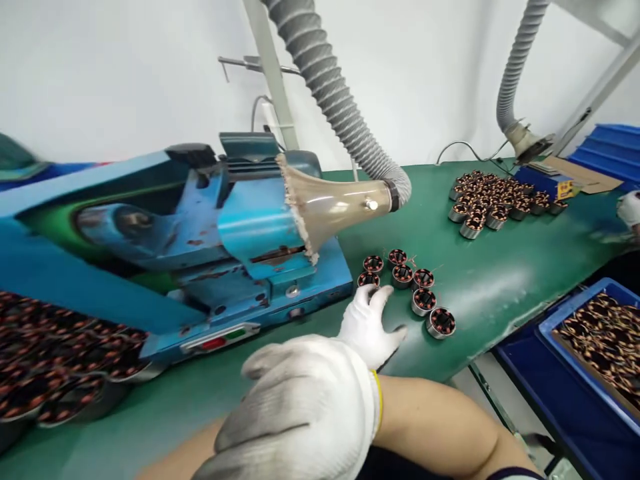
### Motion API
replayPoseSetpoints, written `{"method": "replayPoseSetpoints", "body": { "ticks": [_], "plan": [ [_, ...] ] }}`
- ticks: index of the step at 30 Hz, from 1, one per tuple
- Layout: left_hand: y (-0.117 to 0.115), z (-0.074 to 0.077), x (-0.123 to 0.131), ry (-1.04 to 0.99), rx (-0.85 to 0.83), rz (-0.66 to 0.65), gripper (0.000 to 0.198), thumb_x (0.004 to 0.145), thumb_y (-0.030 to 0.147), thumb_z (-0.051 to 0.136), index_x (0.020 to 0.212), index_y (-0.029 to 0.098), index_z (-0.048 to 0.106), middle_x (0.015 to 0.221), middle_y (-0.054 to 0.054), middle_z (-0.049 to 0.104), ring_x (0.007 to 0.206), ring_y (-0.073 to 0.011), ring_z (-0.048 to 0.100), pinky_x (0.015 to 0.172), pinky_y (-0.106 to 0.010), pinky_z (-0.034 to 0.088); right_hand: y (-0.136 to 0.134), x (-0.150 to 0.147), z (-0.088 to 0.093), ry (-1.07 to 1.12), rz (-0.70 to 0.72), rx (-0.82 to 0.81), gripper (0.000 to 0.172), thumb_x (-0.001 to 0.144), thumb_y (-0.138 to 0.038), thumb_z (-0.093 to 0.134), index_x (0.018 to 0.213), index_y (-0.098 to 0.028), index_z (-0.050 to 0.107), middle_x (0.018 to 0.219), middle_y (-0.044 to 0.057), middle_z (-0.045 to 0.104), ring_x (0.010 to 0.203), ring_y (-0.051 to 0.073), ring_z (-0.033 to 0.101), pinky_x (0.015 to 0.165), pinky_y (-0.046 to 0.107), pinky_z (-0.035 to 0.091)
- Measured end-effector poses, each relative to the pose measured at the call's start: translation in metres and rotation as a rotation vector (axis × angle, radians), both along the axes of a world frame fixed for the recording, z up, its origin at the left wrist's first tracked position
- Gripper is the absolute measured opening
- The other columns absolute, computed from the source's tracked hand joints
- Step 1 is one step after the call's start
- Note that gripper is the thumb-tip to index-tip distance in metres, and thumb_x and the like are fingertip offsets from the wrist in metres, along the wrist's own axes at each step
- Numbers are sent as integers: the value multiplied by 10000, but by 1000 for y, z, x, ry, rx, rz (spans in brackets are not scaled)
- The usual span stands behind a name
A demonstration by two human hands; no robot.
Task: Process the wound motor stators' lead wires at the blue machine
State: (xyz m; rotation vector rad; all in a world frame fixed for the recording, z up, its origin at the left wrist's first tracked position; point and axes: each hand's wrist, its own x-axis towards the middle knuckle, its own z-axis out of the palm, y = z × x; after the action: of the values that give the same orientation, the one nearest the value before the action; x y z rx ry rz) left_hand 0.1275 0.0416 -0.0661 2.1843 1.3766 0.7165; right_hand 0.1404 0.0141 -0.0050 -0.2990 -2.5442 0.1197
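My left hand (369, 328), in a white glove, reaches over the green bench with thumb and fingers spread. Its fingertips are at the near side of a small wound motor stator (369, 279), a steel ring with copper coils; whether they touch it is unclear. More stators (424, 301) stand loosely grouped to the right of that hand. Close to the camera, my right hand (305, 407), in a greyed white glove with a yellow cuff, crosses over my left forearm. Its fingers are curled and partly out of frame, and whatever they may hold is hidden.
A blue machine (260, 233) with a clear suction hood (345, 207) and grey hose (330, 73) stands at left. Stators (65, 400) are massed before it and more (493, 200) at the back right. A blue crate (550, 330) holds coiled parts. Another person's gloved hand (630, 208) is far right.
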Motion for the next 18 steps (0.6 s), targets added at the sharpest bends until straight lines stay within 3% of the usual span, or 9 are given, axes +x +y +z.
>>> {"method": "replayPoseSetpoints", "body": {
  "ticks": [2, 4, 8, 13, 16, 18],
  "plan": [
    [2, 8, 8, 17, 98, 147, 616, 653, 414, 726, 1212, 209, 565, 1176, -128, 514, 1014, -302, 611, 880, -420, 510, 7, 3, -1, 31, 136, 45, 319, 822, -548, 564, 941, -295, 718, 992, -43, 712, 961, 127, 645, 1017, 290, 396],
    [6, 11, 5, 85, 177, 195, 541, 694, 417, 703, 1176, 207, 576, 1132, -118, 516, 934, -275, 630, 834, -394, 516, 11, 4, -3, 53, 169, 61, 272, 854, -518, 571, 954, -301, 701, 1029, -21, 703, 1000, 127, 633, 1020, 265, 416],
    [14, 10, -8, 326, 243, 78, 420, 786, 375, 619, 1169, 209, 572, 1188, -127, 521, 892, -265, 645, 728, -357, 508, 9, -4, -6, 170, 124, 78, 214, 908, -434, 503, 945, -325, 683, 1053, -79, 680, 954, 95, 631, 951, 214, 451],
    [17, 11, -3, 434, 243, 69, 353, 849, 360, 533, 1137, 157, 556, 1188, -155, 529, 810, -268, 648, 649, -369, 487, 12, -19, -10, 130, 199, 15, 348, 894, -481, 460, 981, -218, 671, 883, 3, 711, 766, 119, 649, 786, 278, 515],
    [17, 11, -6, 390, 212, 52, 230, 874, 293, 489, 1036, 162, 587, 1155, -148, 542, 806, -249, 643, 673, -365, 485, 12, -21, -13, 175, 146, -65, 403, 884, -544, 452, 926, -201, 659, 814, 11, 697, 697, 125, 646, 785, 306, 518],
    [12, 9, -18, 266, 145, 79, 164, 842, 280, 540, 955, 180, 605, 1154, -123, 548, 793, -220, 641, 706, -354, 492, 9, -16, -11, 245, 3, -119, 362, 877, -529, 473, 920, -220, 657, 819, -5, 687, 750, 125, 652, 855, 301, 499]
  ]
}}
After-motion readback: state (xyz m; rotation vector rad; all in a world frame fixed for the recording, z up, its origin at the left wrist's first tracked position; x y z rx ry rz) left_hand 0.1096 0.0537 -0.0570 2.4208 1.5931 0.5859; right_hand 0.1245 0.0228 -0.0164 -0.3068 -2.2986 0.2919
